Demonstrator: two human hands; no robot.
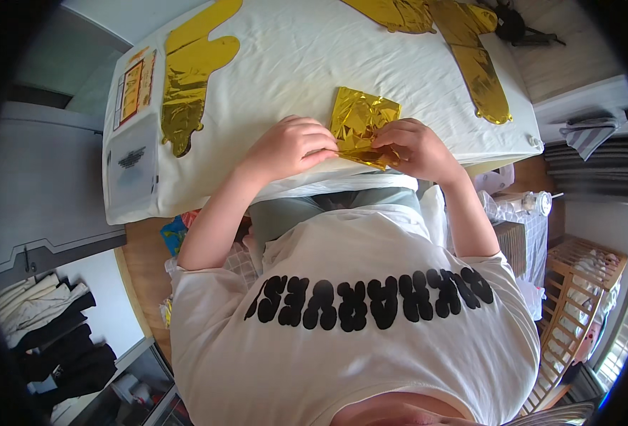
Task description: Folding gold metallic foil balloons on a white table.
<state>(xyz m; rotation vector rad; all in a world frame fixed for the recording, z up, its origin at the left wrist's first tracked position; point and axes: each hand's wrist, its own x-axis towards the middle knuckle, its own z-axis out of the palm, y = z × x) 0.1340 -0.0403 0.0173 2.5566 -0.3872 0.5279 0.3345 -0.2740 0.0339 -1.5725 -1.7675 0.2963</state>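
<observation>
The left hand (293, 148) and right hand (420, 150) are pinching the foil (360, 113) near the counter's (278, 78) front edge, fingers (317, 144) nearly closed, seemingly folding; next is calling for even creasing.

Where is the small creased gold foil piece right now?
In the head view, the small gold foil piece lies right of centre, near the front edge of the white table, between the left hand and right hand.
</observation>
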